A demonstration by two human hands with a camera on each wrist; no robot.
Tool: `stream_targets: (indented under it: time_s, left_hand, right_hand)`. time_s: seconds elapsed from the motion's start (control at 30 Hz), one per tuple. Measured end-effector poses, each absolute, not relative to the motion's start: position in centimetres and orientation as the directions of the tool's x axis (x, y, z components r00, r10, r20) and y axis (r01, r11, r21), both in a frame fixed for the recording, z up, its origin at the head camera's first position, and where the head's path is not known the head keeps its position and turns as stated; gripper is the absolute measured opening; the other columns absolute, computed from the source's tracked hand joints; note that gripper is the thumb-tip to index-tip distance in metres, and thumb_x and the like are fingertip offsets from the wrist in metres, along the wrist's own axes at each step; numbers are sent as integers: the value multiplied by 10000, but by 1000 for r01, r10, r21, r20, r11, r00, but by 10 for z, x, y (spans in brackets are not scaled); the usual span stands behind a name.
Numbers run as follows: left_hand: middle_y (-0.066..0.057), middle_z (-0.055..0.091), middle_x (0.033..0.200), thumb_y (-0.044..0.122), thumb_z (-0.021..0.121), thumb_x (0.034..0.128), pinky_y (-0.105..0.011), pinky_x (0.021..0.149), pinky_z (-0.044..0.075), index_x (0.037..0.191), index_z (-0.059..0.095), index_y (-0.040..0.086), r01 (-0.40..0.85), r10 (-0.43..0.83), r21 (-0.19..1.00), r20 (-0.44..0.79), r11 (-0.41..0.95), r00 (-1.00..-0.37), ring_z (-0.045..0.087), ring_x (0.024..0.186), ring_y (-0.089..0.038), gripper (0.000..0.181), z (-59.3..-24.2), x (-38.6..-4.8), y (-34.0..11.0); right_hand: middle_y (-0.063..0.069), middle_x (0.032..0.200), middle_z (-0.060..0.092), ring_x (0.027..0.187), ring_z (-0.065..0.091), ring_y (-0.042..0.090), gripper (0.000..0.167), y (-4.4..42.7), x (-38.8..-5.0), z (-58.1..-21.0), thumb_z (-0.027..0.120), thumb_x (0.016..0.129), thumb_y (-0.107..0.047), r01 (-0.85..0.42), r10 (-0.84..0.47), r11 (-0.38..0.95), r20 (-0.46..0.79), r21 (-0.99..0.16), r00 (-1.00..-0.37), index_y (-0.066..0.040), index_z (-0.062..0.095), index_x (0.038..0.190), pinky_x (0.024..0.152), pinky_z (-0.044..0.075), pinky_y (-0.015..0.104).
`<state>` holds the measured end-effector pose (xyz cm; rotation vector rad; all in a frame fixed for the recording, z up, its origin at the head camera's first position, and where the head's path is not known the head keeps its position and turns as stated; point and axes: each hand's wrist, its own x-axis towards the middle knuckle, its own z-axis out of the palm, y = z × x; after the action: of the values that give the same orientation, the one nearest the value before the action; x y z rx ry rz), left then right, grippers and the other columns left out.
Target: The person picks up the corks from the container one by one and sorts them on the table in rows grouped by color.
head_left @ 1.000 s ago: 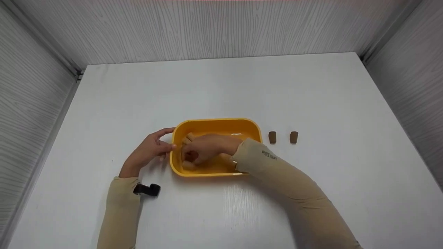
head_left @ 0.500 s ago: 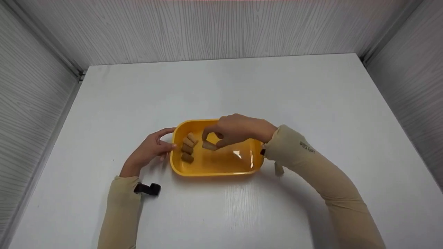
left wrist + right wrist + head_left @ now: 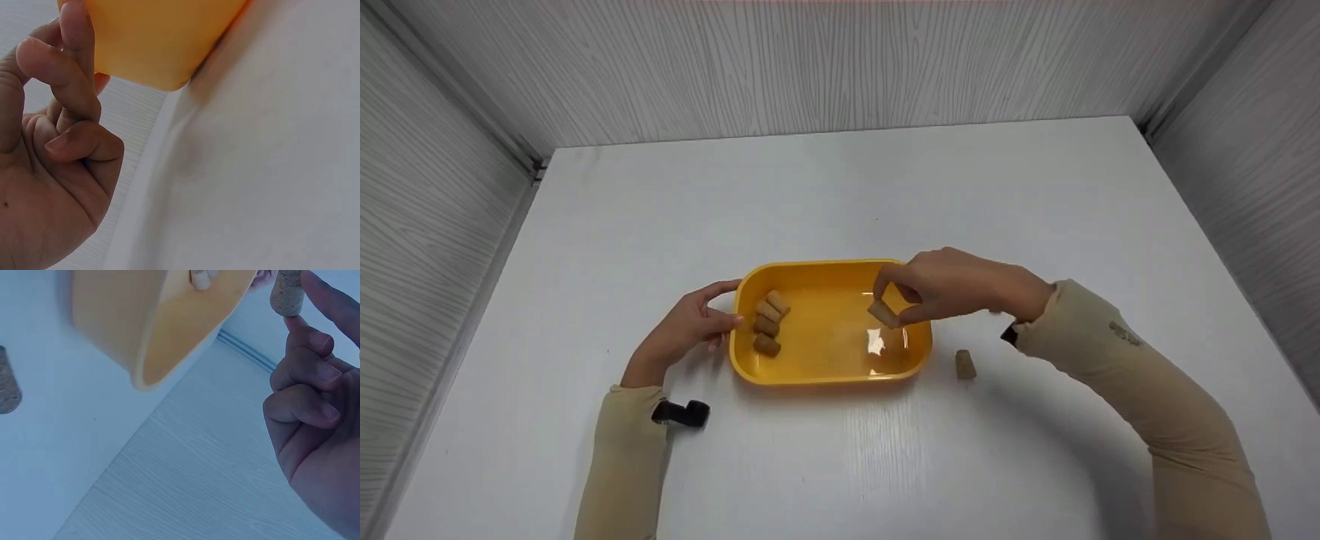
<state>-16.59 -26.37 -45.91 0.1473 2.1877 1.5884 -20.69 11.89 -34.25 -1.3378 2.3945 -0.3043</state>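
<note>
Pinching a small, tapered, light-brown cork (image 3: 884,313) in mid-air

The right hand (image 3: 943,285) holds this cork tilted between thumb and forefinger, the grip narrow and the other fingers folded in. Seen from the head, the cork is over the right end of the rounded-rectangular yellow plastic tray (image 3: 829,337); the right wrist view shows it apart from the tray's wall. A fingertip pinch probably suits so small a piece, leaving much of its side bare.

Four brown cork pieces (image 3: 766,326) lie in a slanting row just beside the tray's left wall, perhaps to keep the rest of the floor usable. The left hand (image 3: 688,319) has thumb and forefinger spread wide against that end, likely to steady it; whether a tip hooks over the rim, I cannot tell.

The rim is the nearest edge to the held cork. Between it and the row, only yellow floor and glare show. Just off the tray's near right corner is a loose brown cork (image 3: 965,365); a brown sliver (image 3: 995,310) by the right wrist is mostly hidden. Past the far rim, the smooth white tabletop (image 3: 810,202) runs back to a grey wood-grain panel (image 3: 825,67).
</note>
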Motion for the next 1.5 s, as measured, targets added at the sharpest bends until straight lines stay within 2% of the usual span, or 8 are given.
stream_targets:
  time_s: [0.1, 0.3, 0.53, 0.67, 0.93, 1.2, 1.5]
  left_hand:
    - [54, 551, 563, 264, 675, 907, -210, 533, 439, 1477, 369, 133, -164, 322, 925, -280, 343, -904, 446, 487, -128, 660, -459, -165, -264]
    - [53, 547, 567, 263, 675, 907, -214, 542, 443, 1485, 353, 126, -176, 328, 926, -290, 335, -899, 448, 494, -129, 676, -460, -164, -264]
    - [51, 536, 559, 255, 673, 909, -207, 528, 437, 1480, 360, 132, -168, 343, 934, -278, 316, -897, 433, 483, -146, 662, -460, -166, -264]
    - [43, 554, 570, 247, 675, 908, -205, 524, 431, 1480, 360, 130, -173, 335, 933, -280, 315, -900, 439, 488, -130, 663, -459, -167, -264]
    - [36, 563, 583, 247, 674, 907, -210, 521, 423, 1483, 355, 120, -164, 327, 928, -278, 335, -903, 442, 491, -122, 671, -456, -165, -262]
    - [33, 564, 587, 261, 683, 901, -210, 519, 413, 1480, 361, 124, -173, 325, 926, -286, 335, -901, 440, 492, -116, 677, -456, -166, -263]
    - [9, 575, 607, 277, 685, 899, -215, 525, 421, 1476, 372, 133, -169, 317, 921, -286, 351, -904, 443, 492, -124, 672, -457, -166, -262]
  right_hand:
    - [-35, 664, 486, 573, 408, 71, 305, 139, -203, -348, 701, 878, -310, -755, -850, 525, -198, -393, -488, -190, 601, 1141, 566, 356, 238]
    - [-73, 652, 458, 570, 397, 59, 314, 181, -194, -363, 737, 852, -255, -654, -807, 583, -250, -483, -535, -222, 603, 1134, 565, 356, 214]
    - [-96, 643, 465, 588, 420, 55, 289, 225, -183, -388, 721, 851, -205, -564, -724, 674, -279, -476, -630, -195, 624, 1122, 572, 371, 207]
    - [-102, 643, 459, 566, 408, 34, 304, 242, -182, -399, 725, 847, -213, -521, -693, 704, -304, -484, -654, -198, 617, 1130, 557, 367, 198]
    - [-87, 661, 485, 570, 405, 29, 297, 263, -183, -415, 710, 857, -208, -485, -660, 732, -324, -478, -677, -176, 614, 1137, 544, 361, 209]
    - [-91, 653, 478, 561, 397, 31, 255, 275, -180, -429, 672, 860, -175, -461, -614, 772, -325, -437, -720, -199, 621, 1109, 536, 352, 212]
    - [-74, 698, 517, 591, 423, 59, 275, 278, -177, -435, 684, 866, -246, -447, -573, 803, -308, -394, -759, -191, 597, 1120, 547, 359, 226]
